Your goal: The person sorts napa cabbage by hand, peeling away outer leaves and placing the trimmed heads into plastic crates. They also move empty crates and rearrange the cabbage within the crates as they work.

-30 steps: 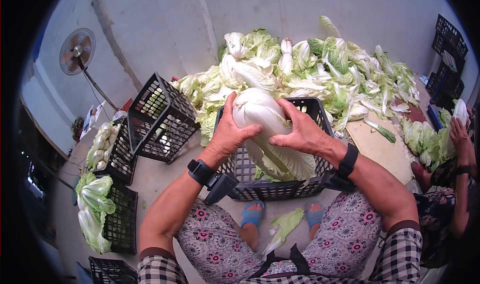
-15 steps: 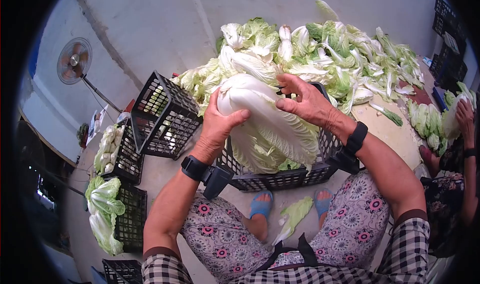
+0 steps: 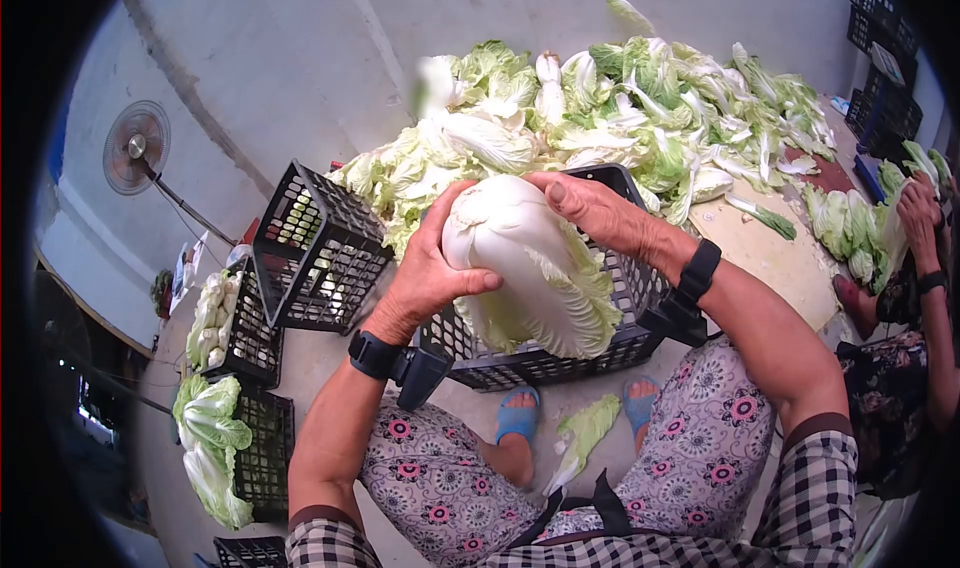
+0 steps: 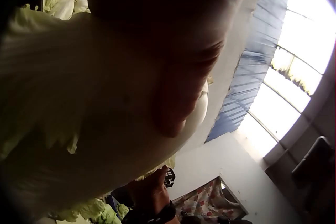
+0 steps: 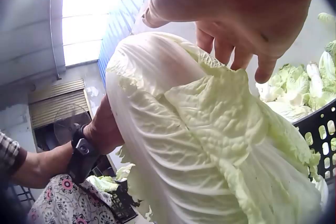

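Note:
A head of napa cabbage (image 3: 525,258), white at its base with pale green crinkled leaves, is held up over a black plastic crate (image 3: 545,370), its base end tilted up. My left hand (image 3: 428,268) grips it near the base, thumb across the front, fingers hidden behind. In the left wrist view the thumb (image 4: 181,98) lies along the white surface. My right hand (image 3: 610,215) is at the upper right of the cabbage, fingers extended by its far side. The right wrist view shows those fingers (image 5: 223,50) loosely spread at the leaves (image 5: 210,124), thumb lifted off.
Behind the crate lies a large heap of cabbages and loose leaves (image 3: 640,118). Other crates (image 3: 330,258) stand at left, near a fan (image 3: 137,148). One loose leaf (image 3: 585,436) lies between my feet. Another person's hand (image 3: 917,218) holds cabbage at far right.
The right hand came off the cabbage half a second ago and is back at its upper right side. The cabbage has turned in the left hand, which keeps its grip.

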`<state>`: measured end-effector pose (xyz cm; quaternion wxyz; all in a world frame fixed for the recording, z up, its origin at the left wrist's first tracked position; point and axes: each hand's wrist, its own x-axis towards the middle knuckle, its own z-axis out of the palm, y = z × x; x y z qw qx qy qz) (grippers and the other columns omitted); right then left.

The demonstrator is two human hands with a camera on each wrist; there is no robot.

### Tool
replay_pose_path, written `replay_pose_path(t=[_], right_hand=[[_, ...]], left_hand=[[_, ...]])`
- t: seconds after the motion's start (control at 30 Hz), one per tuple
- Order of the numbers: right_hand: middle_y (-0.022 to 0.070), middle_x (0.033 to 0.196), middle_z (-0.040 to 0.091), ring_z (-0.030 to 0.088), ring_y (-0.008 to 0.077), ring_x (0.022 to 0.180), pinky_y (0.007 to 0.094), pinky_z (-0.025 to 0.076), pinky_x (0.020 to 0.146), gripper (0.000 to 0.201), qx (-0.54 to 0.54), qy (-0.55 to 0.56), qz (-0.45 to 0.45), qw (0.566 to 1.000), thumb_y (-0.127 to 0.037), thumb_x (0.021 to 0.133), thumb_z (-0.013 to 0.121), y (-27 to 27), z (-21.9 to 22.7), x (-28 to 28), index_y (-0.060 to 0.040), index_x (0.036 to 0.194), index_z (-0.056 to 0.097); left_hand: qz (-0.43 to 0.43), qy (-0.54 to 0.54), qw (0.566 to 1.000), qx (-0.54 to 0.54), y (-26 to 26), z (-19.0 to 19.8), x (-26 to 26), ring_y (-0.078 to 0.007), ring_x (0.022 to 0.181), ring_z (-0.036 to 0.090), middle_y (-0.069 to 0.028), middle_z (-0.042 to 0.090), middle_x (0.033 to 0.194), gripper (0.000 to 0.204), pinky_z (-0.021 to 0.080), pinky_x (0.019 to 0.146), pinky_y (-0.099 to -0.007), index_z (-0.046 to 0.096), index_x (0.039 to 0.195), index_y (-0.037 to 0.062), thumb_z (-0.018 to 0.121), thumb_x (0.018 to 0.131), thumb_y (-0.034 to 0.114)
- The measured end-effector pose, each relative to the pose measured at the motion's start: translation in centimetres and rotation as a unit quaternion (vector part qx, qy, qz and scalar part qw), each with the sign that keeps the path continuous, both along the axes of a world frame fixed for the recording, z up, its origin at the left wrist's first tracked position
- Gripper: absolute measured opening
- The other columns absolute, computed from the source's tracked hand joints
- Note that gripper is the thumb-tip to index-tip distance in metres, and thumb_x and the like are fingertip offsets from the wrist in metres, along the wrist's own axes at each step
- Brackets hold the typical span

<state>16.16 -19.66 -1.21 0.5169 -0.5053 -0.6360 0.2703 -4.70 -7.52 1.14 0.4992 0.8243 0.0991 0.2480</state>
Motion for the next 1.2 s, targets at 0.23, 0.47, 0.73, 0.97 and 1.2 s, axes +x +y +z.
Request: replay_pose_path(t=[0.23, 0.47, 0.73, 0.97, 1.2], right_hand=[[0.0185, 0.112, 0.055, 0.051, 0.0233, 0.106, 0.032, 0.039, 0.093, 0.07, -0.011, -0.018, -0.05, 0.999, -0.059, 0.09, 0.04, -0.3, 0.0, 0.6, 0.003, 0.121, 0.048], [0.0252, 0.126, 0.048, 0.046, 0.0314, 0.119, 0.0374, 0.035, 0.1, 0.081, -0.024, -0.043, -0.026, 0.998, -0.062, 0.086, 0.042, 0.2, -0.9, 0.7, 0.0055, 0.131, 0.039], [0.0245, 0.135, 0.039, 0.037, 0.0325, 0.127, 0.0404, 0.03, 0.106, 0.103, -0.07, -0.058, 0.02, 0.996, -0.062, 0.071, 0.065, 0.2, -1.0, 0.2, 0.0022, 0.139, 0.023], [0.0313, 0.135, 0.034, 0.037, 0.0372, 0.127, 0.0372, 0.031, 0.106, 0.12, 0.021, -0.096, -0.039, 0.994, -0.05, 0.058, 0.08, 1.1, -1.3, -3.0, 0.0051, 0.14, 0.013], [0.0256, 0.117, 0.053, 0.054, 0.0321, 0.11, 0.0359, 0.042, 0.096, 0.097, 0.052, -0.05, -0.137, 0.988, -0.029, 0.061, 0.079, 0.6, 0.2, -3.7, 0.0024, 0.136, 0.026]], left_hand=[[-0.013, -0.011, 1.0, -0.016, -0.3, 0.4, 0.0, -0.0198, 0.114, 0.049, -0.0107, 0.05, 0.125, 0.106, 0.039, 0.099, -0.0319, 0.033, 0.138, 0.0058, 0.09, 0.052, 0.032], [-0.018, -0.039, 0.998, -0.048, 0.7, 0.3, -0.6, -0.0201, 0.115, 0.049, -0.0117, 0.05, 0.127, 0.11, 0.039, 0.099, -0.0323, 0.03, 0.14, 0.0054, 0.089, 0.051, 0.034], [0.056, -0.059, 0.995, -0.064, 1.1, -0.4, -0.1, -0.02, 0.109, 0.053, -0.0135, 0.053, 0.121, 0.105, 0.044, 0.093, -0.0323, 0.03, 0.138, -0.0004, 0.087, 0.057, 0.033], [0.143, -0.059, 0.984, -0.084, 0.4, -0.2, 0.8, -0.0199, 0.106, 0.053, -0.013, 0.052, 0.121, 0.096, 0.045, 0.091, -0.0322, 0.026, 0.139, -0.0031, 0.08, 0.063, 0.023], [0.072, -0.096, 0.992, -0.048, 0.2, 0.3, 0.9, -0.0245, 0.114, 0.049, -0.0166, 0.044, 0.129, 0.103, 0.042, 0.095, -0.0347, 0.021, 0.141, 0.0009, 0.08, 0.064, 0.036]])
